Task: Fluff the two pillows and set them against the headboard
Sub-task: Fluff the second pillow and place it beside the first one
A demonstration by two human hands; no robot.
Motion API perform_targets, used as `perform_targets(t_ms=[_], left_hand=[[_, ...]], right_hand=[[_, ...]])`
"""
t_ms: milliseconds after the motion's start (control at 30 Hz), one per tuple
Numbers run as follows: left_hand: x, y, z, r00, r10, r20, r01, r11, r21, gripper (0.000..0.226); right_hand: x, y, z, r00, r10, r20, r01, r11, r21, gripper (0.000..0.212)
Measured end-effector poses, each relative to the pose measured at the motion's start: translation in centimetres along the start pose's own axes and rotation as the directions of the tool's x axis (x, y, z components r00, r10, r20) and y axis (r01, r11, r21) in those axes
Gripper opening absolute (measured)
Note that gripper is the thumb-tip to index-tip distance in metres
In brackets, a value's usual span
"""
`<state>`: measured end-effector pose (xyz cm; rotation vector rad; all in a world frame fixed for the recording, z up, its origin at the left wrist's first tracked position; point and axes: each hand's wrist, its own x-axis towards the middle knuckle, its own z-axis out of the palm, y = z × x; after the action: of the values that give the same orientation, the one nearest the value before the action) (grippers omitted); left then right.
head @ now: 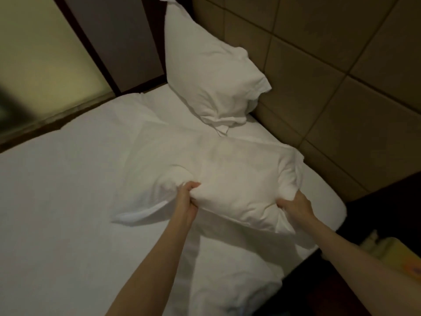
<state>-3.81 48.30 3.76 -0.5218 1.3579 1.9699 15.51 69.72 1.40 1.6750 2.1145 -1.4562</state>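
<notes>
My hands bunch a white pillow on the bed.
My left hand [188,197] and right hand [296,205] pinch the near pillow [227,169]; the second pillow [209,71] leans against the headboard [330,76].

1. The bed [57,190] carries everything here; it is covered by a white sheet, smooth on the left and rumpled near the bottom edge of the view.
2. A white pillow [211,74] stands on the mattress at the far end, tilted up and leaning against the padded headboard [341,87].
3. A second white pillow [227,169] lies nearer, its far part on the sheet.
4. The mattress's right edge ends just beside a dark surface.
</notes>
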Motion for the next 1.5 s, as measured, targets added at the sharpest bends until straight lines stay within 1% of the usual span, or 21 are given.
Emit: perform_targets(t_ms=[33,100,167,267,333,400,433,500,533,567,667,700,800,900,967,1067,1167,1233,1300,1367,1500], left_hand=[[-0.1,-1.5,-0.2,0.999,-0.034,-0.027,0.035,0.999,0.005,0.023],[-0.2,-3.8,-0.6,0.99,-0.121,-0.076,0.125,0.991,0.05,0.015],[0.2,-5.0,-1.1,0.977,-0.142,-0.158,0.16,0.981,0.106,0.017],[1.9,-5.2,-2.0,0.956,-0.106,-0.274,0.145,0.981,0.127,0.043],[3.0,-4.9,-2.9,0.943,-0.115,-0.314,0.145,0.987,0.073,0.059],[3.9,-4.6,-3.8,0.918,-0.114,-0.379,0.129,0.991,0.016,0.071],[4.2,-4.5,-4.4,0.892,-0.112,-0.438,0.122,0.993,-0.007,0.079],[4.7,-4.3,-5.4,0.806,-0.097,-0.584,0.11,0.994,-0.013,0.096],[5.1,-4.1,-6.0,0.778,-0.086,-0.622,0.108,0.994,-0.002,0.099],[5.8,-3.8,-6.8,0.78,-0.083,-0.62,0.102,0.995,-0.006,0.095],[7.2,-2.8,-8.2,0.847,-0.072,-0.526,0.046,0.997,-0.063,0.073],[7.6,-2.4,-8.4,0.848,-0.055,-0.527,0.027,0.998,-0.06,0.07],[8.9,-1.9,-9.1,0.801,0.001,-0.599,-0.001,1.0,0.0,0.07],[10.2,-2.2,-9.8,0.804,0.016,-0.594,-0.007,1.0,0.018,0.077],[10.7,-2.7,-10.3,0.809,0.008,-0.588,-0.01,1.0,-0.001,0.086],[11.5,-3.2,-10.5,0.783,-0.003,-0.622,-0.034,0.998,-0.047,0.092],[12.3,-3.3,-10.2,0.781,-0.034,-0.624,-0.045,0.993,-0.11,0.091],[12.3,-3.1,-10.2,0.787,-0.018,-0.616,-0.051,0.994,-0.094,0.082],[12.3,-2.7,-10.2,0.784,0.003,-0.62,-0.042,0.998,-0.049,0.068],[12.0,-1.9,-10.1,0.754,0.026,-0.656,-0.043,0.999,-0.01,0.062],[11.4,0.3,-8.8,0.73,0.112,-0.674,-0.127,0.991,0.027,0.075]], right_hand=[[0.5,0.5,-0.8,1.0,0.02,0.022,-0.019,0.998,-0.051,0.068],[1.4,1.4,-1.7,0.995,0.067,0.077,-0.054,0.986,-0.159,0.088],[1.8,1.8,-1.4,0.986,0.115,0.12,-0.082,0.965,-0.249,0.099],[2.4,1.3,-0.1,0.987,0.113,0.117,-0.056,0.912,-0.407,0.087],[3.2,-0.3,0.8,0.99,0.036,0.14,0.035,0.879,-0.475,0.071],[4.5,-2.9,2.1,0.978,-0.039,0.206,0.136,0.866,-0.481,0.062],[5.2,-4.2,2.8,0.968,-0.074,0.239,0.182,0.864,-0.47,0.061],[6.7,-7.0,4.3,0.944,-0.161,0.287,0.282,0.846,-0.452,0.059],[7.6,-8.3,4.9,0.929,-0.21,0.304,0.333,0.831,-0.445,0.058],[8.8,-9.7,5.7,0.912,-0.253,0.323,0.382,0.813,-0.44,0.057],[12.2,-13.3,7.1,0.872,-0.33,0.362,0.468,0.779,-0.417,0.059],[13.4,-14.4,7.4,0.869,-0.335,0.365,0.47,0.789,-0.396,0.061],[17.3,-17.3,8.6,0.884,-0.318,0.344,0.433,0.834,-0.342,0.065],[20.7,-18.5,9.3,0.903,-0.267,0.337,0.383,0.856,-0.348,0.077],[22.0,-18.4,9.8,0.902,-0.187,0.389,0.33,0.879,-0.344,0.089],[23.1,-17.3,10.8,0.894,-0.041,0.445,0.235,0.89,-0.391,0.108],[23.5,-16.1,11.8,0.914,-0.008,0.405,0.25,0.798,-0.549,0.115],[23.0,-15.7,12.1,0.923,-0.065,0.38,0.293,0.76,-0.581,0.111],[22.8,-15.6,11.8,0.916,-0.097,0.39,0.303,0.804,-0.512,0.106],[22.5,-15.9,11.1,0.894,-0.11,0.435,0.31,0.852,-0.422,0.099],[21.6,-17.9,9.5,0.856,-0.176,0.485,0.323,0.916,-0.238,0.065]])
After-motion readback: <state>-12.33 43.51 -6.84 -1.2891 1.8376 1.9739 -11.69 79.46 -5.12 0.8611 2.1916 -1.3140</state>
